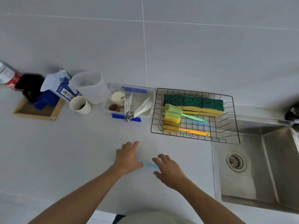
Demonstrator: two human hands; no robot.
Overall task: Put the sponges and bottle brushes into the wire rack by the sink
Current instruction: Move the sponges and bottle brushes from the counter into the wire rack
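Nearest the camera, the person's left hand point(127, 156) and right hand point(168, 168) hover low over the grey countertop point(80, 151), fingers spread apart, gripping nothing. Between them lies a blurred light-blue brush handle point(149, 165), its ends hidden under the hands. Farther back and to the right, just left of the steel sink point(258, 167), sits the black wire rack point(194, 115), holding green-and-yellow sponges point(194, 104) along its far side and three sponge-headed bottle brushes point(173, 117) with green, blue and orange handles.
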